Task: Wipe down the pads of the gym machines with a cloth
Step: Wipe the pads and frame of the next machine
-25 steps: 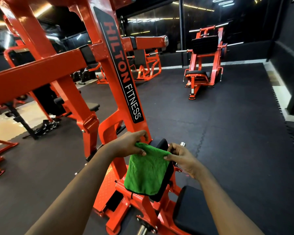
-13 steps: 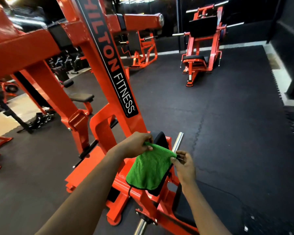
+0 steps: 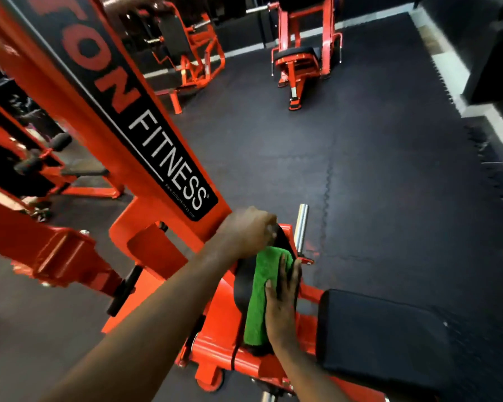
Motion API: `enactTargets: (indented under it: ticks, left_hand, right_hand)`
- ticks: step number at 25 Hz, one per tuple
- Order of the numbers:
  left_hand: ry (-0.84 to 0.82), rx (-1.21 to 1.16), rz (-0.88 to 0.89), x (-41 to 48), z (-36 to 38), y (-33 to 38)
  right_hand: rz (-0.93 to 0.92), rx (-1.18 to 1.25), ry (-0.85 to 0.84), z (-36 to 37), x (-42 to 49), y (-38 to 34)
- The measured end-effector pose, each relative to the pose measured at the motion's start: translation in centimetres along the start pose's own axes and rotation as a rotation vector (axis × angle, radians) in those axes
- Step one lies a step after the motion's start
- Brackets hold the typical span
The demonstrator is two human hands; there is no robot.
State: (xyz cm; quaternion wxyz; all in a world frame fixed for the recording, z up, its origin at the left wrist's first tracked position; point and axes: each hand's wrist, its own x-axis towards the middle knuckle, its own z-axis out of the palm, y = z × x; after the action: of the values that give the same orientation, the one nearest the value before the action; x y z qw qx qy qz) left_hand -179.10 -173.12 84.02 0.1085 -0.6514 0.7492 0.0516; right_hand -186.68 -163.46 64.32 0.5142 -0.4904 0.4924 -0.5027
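Your left hand (image 3: 249, 231) curls over the top edge of the upright pad (image 3: 241, 282), gripping it. Your right hand (image 3: 282, 300) lies flat, fingers straight, pressing the green cloth (image 3: 257, 297) against the pad's face. The cloth hangs down the pad's right half. Black seat pad (image 3: 381, 332) sits just to the right. A chrome peg (image 3: 301, 227) stands behind, on the orange frame (image 3: 145, 250).

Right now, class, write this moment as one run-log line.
step: wipe pad | left hand: grips top of pad | right hand: flat, presses cloth on pad | cloth: green, draped down pad
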Motion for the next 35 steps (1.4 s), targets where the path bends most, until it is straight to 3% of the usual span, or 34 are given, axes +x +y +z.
enactTargets:
  ticks: [3,7,9,13,19,22,26,27,32,35]
  left_hand:
    - [0.161,0.054,-0.028,-1.8,-1.7,-0.8]
    - [0.445,0.411,-0.04,-4.8,-3.5,0.3]
    - [0.442,0.556,-0.122,-5.6,-4.3,-0.3]
    - [0.287,0.834,-0.203,-5.9,-4.8,-1.4]
    - [0.372,0.822,-0.13,-4.9,-3.9,-1.7]
    - [0.406,0.806,-0.146,-4.6,-3.3,-1.9]
    - [0.448,0.798,-0.147,-4.5,-3.1,-2.0]
    - [0.458,0.799,-0.152,-4.5,-3.0,-2.0]
    - [0.502,0.805,-0.164,-4.3,-2.6,-2.1]
    - [0.519,0.811,-0.171,-4.3,-2.6,-2.1]
  right_hand:
    - [0.053,0.042,0.081,1.2,-0.1,-0.4]
    - [0.033,0.007,0.064,0.9,-0.1,-2.7]
    - [0.043,-0.033,0.062,0.8,0.2,-3.8]
    - [0.172,-0.098,0.081,0.9,1.7,-5.4]
    - [0.305,-0.134,0.101,1.3,7.2,-6.2]
    - [0.257,-0.053,0.1,1.4,11.1,-5.4]
    - [0.438,0.043,0.126,1.6,17.2,-1.9]
    - [0.445,0.011,0.135,1.6,16.7,-2.1]
    - [0.14,0.079,0.176,0.8,3.2,-5.1]
    - [0.194,0.063,0.15,1.2,4.7,-3.9]
